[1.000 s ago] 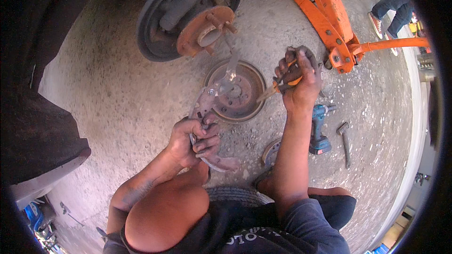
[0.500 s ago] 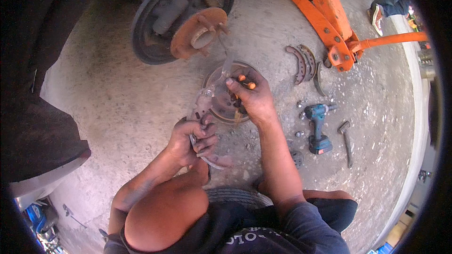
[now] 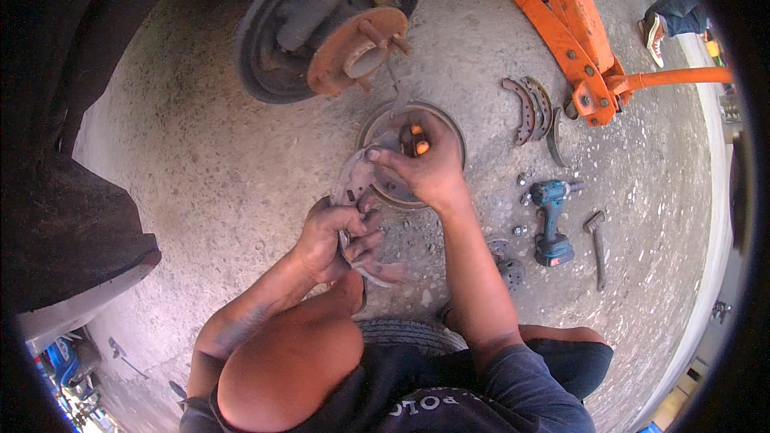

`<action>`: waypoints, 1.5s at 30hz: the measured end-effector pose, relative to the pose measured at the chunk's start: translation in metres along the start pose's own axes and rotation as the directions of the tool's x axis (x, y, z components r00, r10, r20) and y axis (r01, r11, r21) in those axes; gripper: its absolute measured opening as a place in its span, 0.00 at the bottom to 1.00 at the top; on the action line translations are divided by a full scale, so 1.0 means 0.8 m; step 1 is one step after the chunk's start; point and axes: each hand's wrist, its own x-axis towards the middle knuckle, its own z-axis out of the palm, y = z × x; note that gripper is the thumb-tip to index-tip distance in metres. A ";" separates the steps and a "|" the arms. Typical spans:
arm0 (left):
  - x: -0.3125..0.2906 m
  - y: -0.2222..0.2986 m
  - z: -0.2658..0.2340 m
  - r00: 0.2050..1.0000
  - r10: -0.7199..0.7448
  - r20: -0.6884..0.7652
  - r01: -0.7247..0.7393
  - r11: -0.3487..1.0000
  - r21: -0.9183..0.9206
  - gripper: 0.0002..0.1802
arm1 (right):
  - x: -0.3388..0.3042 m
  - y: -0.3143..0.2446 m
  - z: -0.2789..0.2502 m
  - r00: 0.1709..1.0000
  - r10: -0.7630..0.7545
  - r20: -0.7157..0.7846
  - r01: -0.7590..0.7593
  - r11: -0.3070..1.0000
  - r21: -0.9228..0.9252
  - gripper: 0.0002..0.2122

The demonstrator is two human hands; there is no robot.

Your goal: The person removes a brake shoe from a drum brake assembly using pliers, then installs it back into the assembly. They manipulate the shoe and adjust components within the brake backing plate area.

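My left hand (image 3: 333,236) is closed around the web of a curved brake shoe (image 3: 389,273), tilted above the ground. My right hand (image 3: 429,168) grips pliers with orange handles (image 3: 422,147); their jaws are mostly hidden. The right thumb lies against the upper end of the shoe. Below both hands a round brake drum (image 3: 459,140) lies on the floor, partly covered by my right hand. Ahead to the left, the rusty wheel hub (image 3: 321,68) stands in front of its dark backing plate (image 3: 261,72).
At the right are an orange jack (image 3: 561,24), several old brake shoes (image 3: 525,112), a teal cordless impact wrench (image 3: 549,208), a hammer (image 3: 597,248) and loose nuts (image 3: 520,230). A tyre (image 3: 409,334) lies under me. Another person's shoe (image 3: 654,38) shows at the far right.
My right hand has come down and left toward my left hand, its thumb now lower along the shoe. The left hand keeps its grip. The whole view has shifted slightly.
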 end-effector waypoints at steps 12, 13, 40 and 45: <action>0.005 -0.008 -0.013 0.976 0.114 -0.186 -0.085 0.984 0.158 0.13 | -0.009 -0.050 -0.065 0.986 0.007 -0.166 0.031 0.973 0.227 0.14; 0.003 -0.003 -0.014 0.986 0.092 -0.139 -0.065 0.980 0.190 0.14 | -0.009 -0.063 -0.075 0.984 -0.069 -0.167 0.101 0.977 0.190 0.13; 0.108 0.048 0.078 0.941 0.296 -0.164 0.174 -0.007 0.985 0.20 | -0.251 -0.134 -0.315 0.927 -0.326 0.185 0.371 0.735 -0.567 0.15; 0.160 -0.096 -0.010 0.781 0.554 -0.289 -0.232 0.687 0.689 0.20 | -0.262 -0.133 -0.304 0.948 -0.266 0.178 0.320 0.796 -0.514 0.17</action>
